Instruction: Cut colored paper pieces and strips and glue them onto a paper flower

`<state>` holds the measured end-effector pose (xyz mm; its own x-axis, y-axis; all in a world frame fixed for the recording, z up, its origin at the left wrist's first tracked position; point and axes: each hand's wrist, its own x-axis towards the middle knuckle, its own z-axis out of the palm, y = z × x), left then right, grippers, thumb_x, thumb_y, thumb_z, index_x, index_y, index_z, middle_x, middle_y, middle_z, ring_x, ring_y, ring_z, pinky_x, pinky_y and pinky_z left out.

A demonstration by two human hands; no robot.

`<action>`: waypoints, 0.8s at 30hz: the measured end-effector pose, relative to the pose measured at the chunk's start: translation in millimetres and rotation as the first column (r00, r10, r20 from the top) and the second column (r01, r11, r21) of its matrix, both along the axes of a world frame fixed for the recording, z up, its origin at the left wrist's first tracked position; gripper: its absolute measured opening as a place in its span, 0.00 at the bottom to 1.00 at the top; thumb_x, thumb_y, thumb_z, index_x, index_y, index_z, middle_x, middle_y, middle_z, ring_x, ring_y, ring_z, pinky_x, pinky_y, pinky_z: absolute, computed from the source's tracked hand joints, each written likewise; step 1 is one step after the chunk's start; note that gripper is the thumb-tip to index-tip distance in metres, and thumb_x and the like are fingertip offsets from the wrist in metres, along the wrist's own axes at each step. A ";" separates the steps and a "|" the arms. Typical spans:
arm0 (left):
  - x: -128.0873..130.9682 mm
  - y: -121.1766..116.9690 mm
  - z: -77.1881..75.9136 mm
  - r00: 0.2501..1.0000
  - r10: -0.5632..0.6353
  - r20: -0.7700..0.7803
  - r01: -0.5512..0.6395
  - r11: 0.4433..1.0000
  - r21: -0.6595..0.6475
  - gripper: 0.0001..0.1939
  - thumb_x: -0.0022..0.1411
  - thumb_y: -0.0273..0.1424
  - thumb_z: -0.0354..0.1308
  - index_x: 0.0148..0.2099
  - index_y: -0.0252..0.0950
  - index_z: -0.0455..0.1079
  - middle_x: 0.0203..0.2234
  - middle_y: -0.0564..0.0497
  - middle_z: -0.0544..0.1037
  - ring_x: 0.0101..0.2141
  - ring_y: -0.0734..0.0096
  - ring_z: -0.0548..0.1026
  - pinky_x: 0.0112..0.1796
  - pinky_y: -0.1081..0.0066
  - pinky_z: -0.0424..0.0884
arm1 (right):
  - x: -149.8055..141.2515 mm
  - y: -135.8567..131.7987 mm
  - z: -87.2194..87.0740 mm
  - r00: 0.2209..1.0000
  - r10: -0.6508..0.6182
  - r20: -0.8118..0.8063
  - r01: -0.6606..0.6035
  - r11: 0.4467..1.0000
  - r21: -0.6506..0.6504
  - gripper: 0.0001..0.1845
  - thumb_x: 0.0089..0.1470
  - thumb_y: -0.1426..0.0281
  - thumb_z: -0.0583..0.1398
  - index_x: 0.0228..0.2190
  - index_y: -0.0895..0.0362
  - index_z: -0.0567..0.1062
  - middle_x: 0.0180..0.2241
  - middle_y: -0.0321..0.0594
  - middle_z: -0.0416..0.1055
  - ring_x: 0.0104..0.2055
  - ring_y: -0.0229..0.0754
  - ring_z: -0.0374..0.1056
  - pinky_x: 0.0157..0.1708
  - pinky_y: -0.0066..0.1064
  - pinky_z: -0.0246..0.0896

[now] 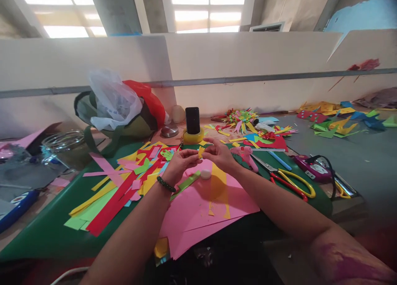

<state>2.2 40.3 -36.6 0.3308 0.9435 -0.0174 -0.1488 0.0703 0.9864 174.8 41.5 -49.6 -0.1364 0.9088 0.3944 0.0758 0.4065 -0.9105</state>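
Observation:
Between the fingertips of both hands is a small piece of yellow paper (201, 152), its exact shape partly covered by the fingers. My left hand (180, 165), with a dark beaded bracelet above it, pinches it from the left. From the right, my right hand (221, 156) grips it with thumb and finger. Just below them a small white round object (205, 174) rests on pink paper sheets (186, 206). A yellow paper strip (219, 190) and a green strip (190, 180) also lie on the pink sheets.
Coloured paper strips (108, 204) spread over the green mat (43, 223) at left. A phone (192, 120) stands in a yellow tape roll (194, 137). At right are a pink glue gun (245, 156), scissors (287, 178) and a purple box-like item (310, 168). A bag (130, 123) stands behind.

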 end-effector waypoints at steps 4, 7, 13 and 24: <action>0.5 1.5 -1.8 0.997 0.049 -0.067 -0.044 0.997 0.069 0.21 0.43 0.37 0.72 0.39 0.34 0.74 0.26 0.49 0.80 0.29 0.66 0.80 0.32 0.70 0.71 | 2.4 2.3 -0.9 1.000 0.022 -0.002 -0.022 1.000 0.015 0.29 0.42 0.69 0.64 0.48 0.56 0.66 0.23 0.28 0.71 0.26 0.37 0.69 0.28 0.30 0.61; 5.0 -0.9 -3.4 0.975 0.150 -0.166 -0.103 0.959 0.265 0.21 0.47 0.34 0.68 0.45 0.33 0.75 0.30 0.48 0.82 0.29 0.65 0.80 0.31 0.69 0.73 | 2.7 4.2 -3.0 1.000 -0.012 0.012 0.012 0.999 0.030 0.28 0.43 0.70 0.64 0.48 0.56 0.65 0.23 0.28 0.72 0.26 0.37 0.69 0.28 0.30 0.62; 12.8 -5.6 -8.3 0.886 0.284 -0.367 -0.054 0.849 0.526 0.24 0.51 0.26 0.63 0.52 0.33 0.74 0.36 0.46 0.83 0.31 0.64 0.80 0.33 0.69 0.74 | 0.6 5.8 -8.0 0.993 -0.083 0.081 0.073 0.990 0.124 0.29 0.45 0.70 0.64 0.50 0.56 0.65 0.23 0.28 0.71 0.25 0.37 0.69 0.28 0.30 0.63; 12.0 -0.1 -11.9 0.990 0.038 -0.139 0.005 0.955 0.297 0.19 0.46 0.38 0.70 0.37 0.33 0.72 0.31 0.46 0.82 0.31 0.64 0.80 0.32 0.70 0.72 | 0.9 6.5 -9.8 0.993 -0.032 0.110 0.012 0.983 0.184 0.29 0.47 0.71 0.63 0.52 0.56 0.66 0.23 0.29 0.72 0.25 0.37 0.68 0.28 0.29 0.62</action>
